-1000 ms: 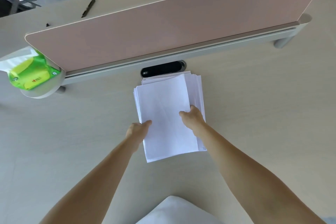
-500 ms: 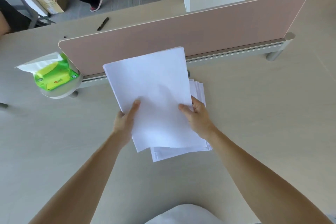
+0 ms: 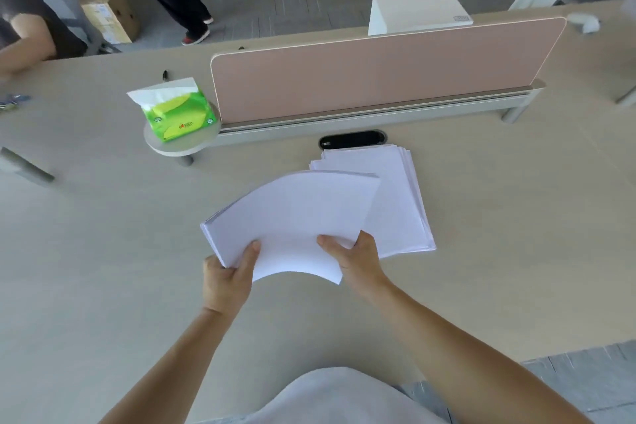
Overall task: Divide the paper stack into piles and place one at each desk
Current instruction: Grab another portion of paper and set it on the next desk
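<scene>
The person stands at a big pale desk (image 3: 103,251) and holds a bunch of paper (image 3: 296,217) up off it with both hands. The left hand (image 3: 227,280) pinches the near left corner, with the thumb on top and the fingers curled under. The right hand (image 3: 358,262) pinches the near right edge, thumb on top too. The bunch is bent in a curve, and its far end reaches partly over the paper stack (image 3: 395,203). That stack lies flat on the desk, just right of the hands, with its sheets fanned out a little. Its far edge is just beside a black slot (image 3: 351,140) in the desk top. Behind the slot runs a pink wall (image 3: 378,69) that splits the desk. At the wall's left end a green pack of tissues (image 3: 175,110) sits on a small round shelf (image 3: 182,144). A black pen (image 3: 165,75) lies behind the tissues, and a white box (image 3: 416,12) sits on the far side of the wall.
</scene>
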